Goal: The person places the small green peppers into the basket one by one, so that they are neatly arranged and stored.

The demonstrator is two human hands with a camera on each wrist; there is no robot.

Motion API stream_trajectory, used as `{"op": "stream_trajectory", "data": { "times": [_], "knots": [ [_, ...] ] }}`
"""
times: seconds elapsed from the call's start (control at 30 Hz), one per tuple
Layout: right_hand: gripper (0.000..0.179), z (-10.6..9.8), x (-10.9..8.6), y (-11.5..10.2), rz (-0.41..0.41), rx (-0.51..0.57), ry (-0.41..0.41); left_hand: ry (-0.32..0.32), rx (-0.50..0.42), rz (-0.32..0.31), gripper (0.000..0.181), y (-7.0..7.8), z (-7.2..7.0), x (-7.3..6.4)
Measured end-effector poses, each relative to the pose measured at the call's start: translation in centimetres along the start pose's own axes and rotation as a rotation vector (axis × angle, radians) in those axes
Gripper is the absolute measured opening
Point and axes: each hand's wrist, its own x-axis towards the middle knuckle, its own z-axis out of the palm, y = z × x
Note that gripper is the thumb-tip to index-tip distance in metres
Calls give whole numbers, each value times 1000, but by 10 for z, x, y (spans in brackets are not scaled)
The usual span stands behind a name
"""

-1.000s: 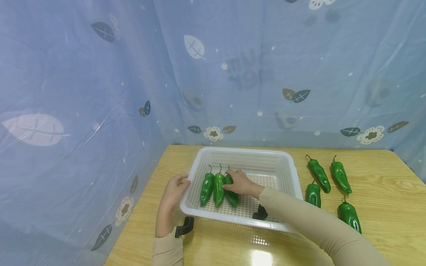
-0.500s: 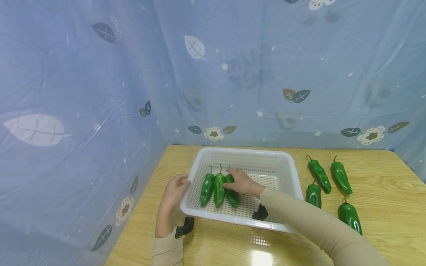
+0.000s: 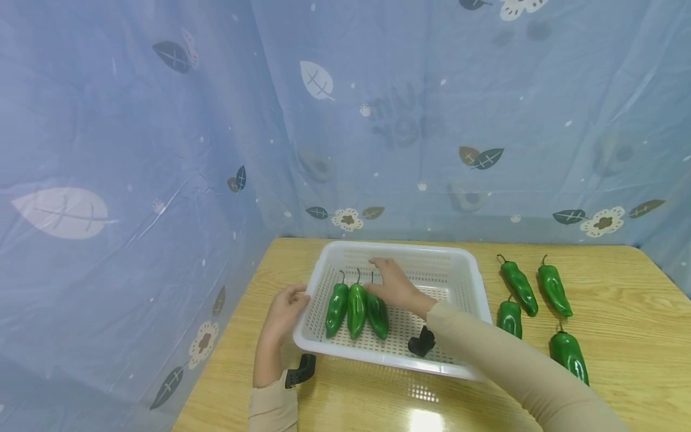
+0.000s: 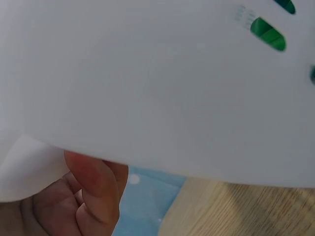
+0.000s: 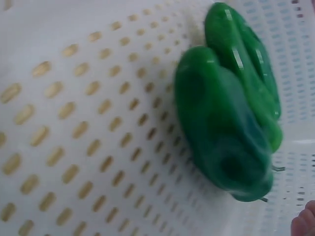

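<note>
Three green peppers lie side by side in a white plastic basket (image 3: 378,358): a left pepper (image 3: 337,311), a middle pepper (image 3: 357,311) and a right pepper (image 3: 379,319). Above the upper part of the right pepper is my right hand (image 3: 398,287), thumb and fingers spread apart with nothing between them. In the right wrist view that pepper (image 5: 221,123) looks whole and ungripped, while fingertips (image 5: 303,223) show at the lower right corner. My left hand (image 3: 285,307) holds the basket's left rim. Its fingers (image 4: 96,184) curl up against the rim's underside in the left wrist view.
Right of the basket, several more green peppers (image 3: 554,290) lie on the wooden table (image 3: 621,312). Black camera mounts (image 3: 301,371) sit at both wrists. A blue patterned curtain (image 3: 410,120) closes off the back and left side.
My right hand has let go of the right pepper and lifted slightly up and away from it. The left hand stays at the basket's rim.
</note>
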Motion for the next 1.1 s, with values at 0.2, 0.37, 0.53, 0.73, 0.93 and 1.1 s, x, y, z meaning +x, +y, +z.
{"op": "stream_trajectory", "data": {
  "times": [0.2,0.37,0.53,0.73,0.93,1.1],
  "knots": [
    [68,-12,-1,-5,-22,53,35,-3,2,-6,37,-1,2,1],
    [64,-22,-2,-9,-66,113,72,-5,10,-4,37,-1,2,0],
    [62,-36,-5,-10,-91,170,102,-3,13,-6,37,-1,3,0],
    [58,-52,-8,-6,-66,182,118,-1,13,-15,37,-2,3,0],
    [57,-70,-15,-5,-52,243,126,3,24,-14,37,-1,1,0],
    [60,-88,-22,-1,-86,280,132,2,21,-7,37,0,0,0]
  ]
}}
